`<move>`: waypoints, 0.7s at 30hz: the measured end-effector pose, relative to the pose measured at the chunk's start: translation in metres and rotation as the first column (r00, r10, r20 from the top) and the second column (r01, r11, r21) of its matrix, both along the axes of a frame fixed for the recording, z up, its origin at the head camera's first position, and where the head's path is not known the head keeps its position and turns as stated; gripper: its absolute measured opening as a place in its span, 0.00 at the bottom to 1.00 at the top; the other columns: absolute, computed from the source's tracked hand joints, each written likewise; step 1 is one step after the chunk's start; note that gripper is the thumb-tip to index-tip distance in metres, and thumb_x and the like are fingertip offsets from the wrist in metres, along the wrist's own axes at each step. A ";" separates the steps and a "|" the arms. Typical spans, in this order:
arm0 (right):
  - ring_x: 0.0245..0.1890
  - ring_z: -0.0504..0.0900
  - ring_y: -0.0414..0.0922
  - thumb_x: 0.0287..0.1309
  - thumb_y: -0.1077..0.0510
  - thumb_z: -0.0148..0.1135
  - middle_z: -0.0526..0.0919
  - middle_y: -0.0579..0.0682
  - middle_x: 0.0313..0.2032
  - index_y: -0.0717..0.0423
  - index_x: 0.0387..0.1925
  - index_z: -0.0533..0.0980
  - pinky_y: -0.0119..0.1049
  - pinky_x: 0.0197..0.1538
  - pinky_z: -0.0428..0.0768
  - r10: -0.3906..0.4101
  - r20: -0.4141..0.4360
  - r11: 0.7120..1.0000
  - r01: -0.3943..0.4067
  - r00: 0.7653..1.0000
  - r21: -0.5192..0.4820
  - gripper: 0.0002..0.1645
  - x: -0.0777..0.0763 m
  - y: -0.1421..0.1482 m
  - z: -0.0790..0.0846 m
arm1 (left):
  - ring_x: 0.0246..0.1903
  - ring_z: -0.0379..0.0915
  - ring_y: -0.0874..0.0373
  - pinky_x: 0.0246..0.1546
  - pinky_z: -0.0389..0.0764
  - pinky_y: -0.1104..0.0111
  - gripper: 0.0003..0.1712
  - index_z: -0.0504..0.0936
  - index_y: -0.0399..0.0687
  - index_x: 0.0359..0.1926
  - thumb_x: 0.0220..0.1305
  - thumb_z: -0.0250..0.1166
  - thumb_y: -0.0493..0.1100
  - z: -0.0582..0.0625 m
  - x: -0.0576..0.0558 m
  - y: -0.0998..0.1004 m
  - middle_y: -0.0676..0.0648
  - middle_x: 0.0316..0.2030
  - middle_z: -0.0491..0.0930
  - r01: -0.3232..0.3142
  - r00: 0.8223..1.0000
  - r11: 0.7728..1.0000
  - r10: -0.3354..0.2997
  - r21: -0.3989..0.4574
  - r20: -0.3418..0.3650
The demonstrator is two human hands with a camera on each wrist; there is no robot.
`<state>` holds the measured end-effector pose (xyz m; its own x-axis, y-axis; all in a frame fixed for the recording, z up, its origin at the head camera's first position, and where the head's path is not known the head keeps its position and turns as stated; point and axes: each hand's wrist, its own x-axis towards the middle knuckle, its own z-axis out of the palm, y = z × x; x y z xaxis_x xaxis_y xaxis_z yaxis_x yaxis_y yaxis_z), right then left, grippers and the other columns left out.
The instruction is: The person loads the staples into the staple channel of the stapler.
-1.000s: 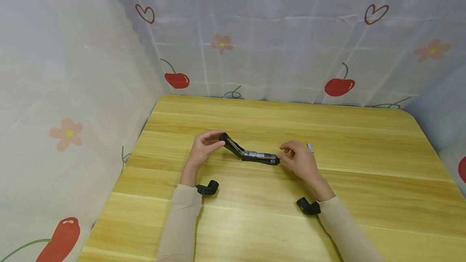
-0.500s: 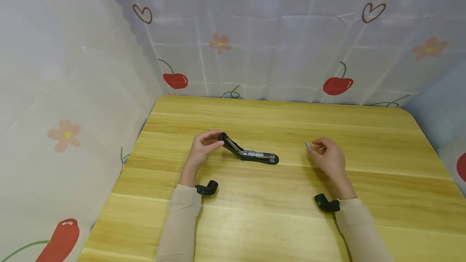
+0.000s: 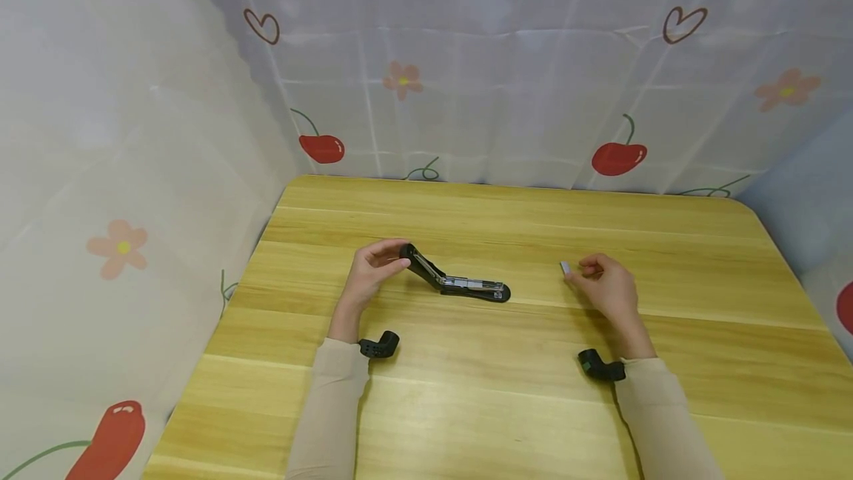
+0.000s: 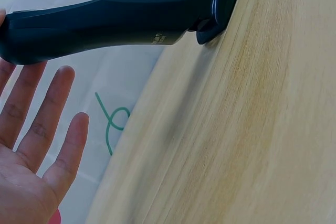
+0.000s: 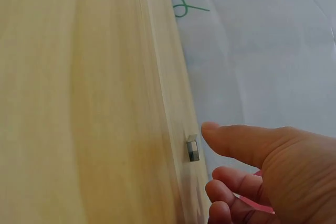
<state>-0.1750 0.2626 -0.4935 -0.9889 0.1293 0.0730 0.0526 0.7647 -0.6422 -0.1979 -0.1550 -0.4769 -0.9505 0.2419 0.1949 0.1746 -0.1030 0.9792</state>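
A black stapler (image 3: 474,287) is spread wide at its hinge on the table, its metal staple channel showing. My left hand (image 3: 373,271) pinches the end of its raised arm, which slants up to the left. The left wrist view shows that arm (image 4: 100,30) side on, with the ring and little fingers (image 4: 65,145) straight below it. A small silver strip of staples (image 3: 565,268) lies on the table to the right of the stapler. Beside it is my right hand (image 3: 609,289), loosely bent; in the right wrist view a gap separates thumb (image 5: 236,139) and fingers, with the strip (image 5: 193,150) just beyond.
The wooden table (image 3: 466,391) meets a printed curtain (image 3: 493,95) along its back edge, and another printed sheet (image 3: 133,154) rises on the left. Black wrist cameras (image 3: 380,345) sit on both wrists.
My right hand has moved right, from the stapler's near-right end to the staple strip, then drawn back slightly from it. The left hand and the stapler stay as they were.
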 end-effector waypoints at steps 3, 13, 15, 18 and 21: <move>0.37 0.79 0.55 0.58 0.48 0.69 0.82 0.61 0.39 0.64 0.45 0.78 0.36 0.35 0.72 0.002 0.033 1.000 -0.002 0.999 -0.006 0.24 -0.001 -0.001 -0.002 | 0.44 0.78 0.63 0.45 0.81 0.73 0.23 0.75 0.23 0.55 0.60 0.66 0.31 -0.001 0.000 0.000 0.58 0.43 0.83 -0.003 1.000 1.000 0.003 0.004 0.005; 0.37 0.79 0.54 0.57 0.45 0.68 0.83 0.59 0.40 0.59 0.44 0.79 0.36 0.33 0.71 -0.019 0.087 0.999 0.016 0.996 0.029 0.23 -0.005 -0.003 -0.010 | 0.44 0.78 0.62 0.45 0.81 0.73 0.22 0.75 0.23 0.55 0.60 0.65 0.29 0.000 -0.001 0.001 0.59 0.43 0.83 -0.010 1.000 1.000 0.010 -0.003 -0.002; 0.36 0.79 0.54 0.58 0.47 0.68 0.83 0.59 0.39 0.60 0.44 0.80 0.36 0.32 0.70 -0.022 0.078 1.000 0.020 0.997 0.023 0.21 -0.004 -0.003 -0.010 | 0.44 0.78 0.62 0.45 0.81 0.73 0.22 0.75 0.23 0.55 0.60 0.65 0.28 0.000 0.000 0.001 0.59 0.43 0.82 -0.008 1.000 1.000 0.008 -0.006 -0.001; 0.34 0.79 0.52 0.58 0.49 0.68 0.83 0.58 0.37 0.60 0.42 0.81 0.34 0.32 0.69 -0.027 0.059 0.999 0.026 0.998 0.020 0.19 -0.005 -0.002 -0.011 | 0.44 0.77 0.63 0.45 0.81 0.73 0.22 0.75 0.23 0.56 0.60 0.65 0.29 0.000 0.000 0.000 0.59 0.44 0.82 -0.009 1.000 1.000 0.009 -0.011 0.004; 0.32 0.79 0.51 0.57 0.51 0.68 0.84 0.58 0.35 0.61 0.41 0.81 0.34 0.31 0.68 -0.032 0.042 0.999 0.031 0.999 0.024 0.18 -0.004 -0.003 -0.011 | 0.44 0.77 0.64 0.45 0.81 0.73 0.22 0.76 0.23 0.56 0.60 0.65 0.29 0.001 0.000 0.000 0.60 0.44 0.81 -0.011 1.000 1.000 0.011 -0.015 0.008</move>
